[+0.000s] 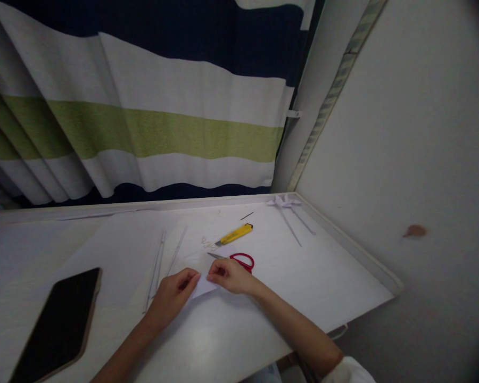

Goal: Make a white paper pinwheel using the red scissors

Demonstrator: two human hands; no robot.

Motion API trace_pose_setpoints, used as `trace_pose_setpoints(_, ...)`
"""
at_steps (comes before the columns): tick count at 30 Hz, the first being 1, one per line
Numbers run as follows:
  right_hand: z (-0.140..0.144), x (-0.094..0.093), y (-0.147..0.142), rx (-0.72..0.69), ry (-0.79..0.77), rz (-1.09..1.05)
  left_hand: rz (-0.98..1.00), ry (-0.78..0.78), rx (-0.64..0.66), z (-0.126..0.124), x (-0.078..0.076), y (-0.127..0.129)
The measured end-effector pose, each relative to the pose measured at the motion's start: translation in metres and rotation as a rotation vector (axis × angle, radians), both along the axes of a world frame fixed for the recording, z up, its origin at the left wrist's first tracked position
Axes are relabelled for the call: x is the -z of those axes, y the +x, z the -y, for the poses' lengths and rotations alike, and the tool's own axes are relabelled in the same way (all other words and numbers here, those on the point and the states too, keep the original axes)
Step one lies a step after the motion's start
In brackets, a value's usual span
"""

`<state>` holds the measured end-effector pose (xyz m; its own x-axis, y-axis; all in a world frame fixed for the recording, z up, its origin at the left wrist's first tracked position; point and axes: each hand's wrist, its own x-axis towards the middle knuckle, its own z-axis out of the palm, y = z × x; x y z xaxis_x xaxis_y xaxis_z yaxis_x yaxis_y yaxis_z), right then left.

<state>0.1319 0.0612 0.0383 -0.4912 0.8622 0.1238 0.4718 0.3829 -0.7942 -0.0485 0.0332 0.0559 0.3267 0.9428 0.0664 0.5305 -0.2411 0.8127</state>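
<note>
Between my two hands is a small piece of white paper [204, 287], held just above the white table. My left hand [173, 292] pinches its left edge between thumb and fingertips. On the other side, my right hand [229, 274] grips the upper right part with thumb and finger close to the left ones. Red-handled scissors [242, 260] lie right behind my right hand, which covers part of them. Beyond them rests a yellow box cutter [235, 234], its blade end beside some small white paper scraps [208, 243].
Thin white sticks [155, 271] lie left of centre. A dark-screened tablet or phone [58, 324] rests at the left. At the back right are folded paper pinwheel-like shapes [284, 202] with sticks. A thin dark stick [247, 215] lies near the back; a raised rim [351, 250] borders the wall.
</note>
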Motion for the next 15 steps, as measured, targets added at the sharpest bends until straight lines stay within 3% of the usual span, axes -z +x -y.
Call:
trace_pose_setpoints(7,0.0021,-0.0037,0.0009,-0.022,-0.001,0.03,-0.029,0.037,0.027,-0.0028,0.0083,0.0004)
trace_pose_setpoints(15,0.0069,-0.0063,0.0,-0.099,-0.011,0.039,-0.032,0.055,0.054,-0.0001,0.0066,0.0022)
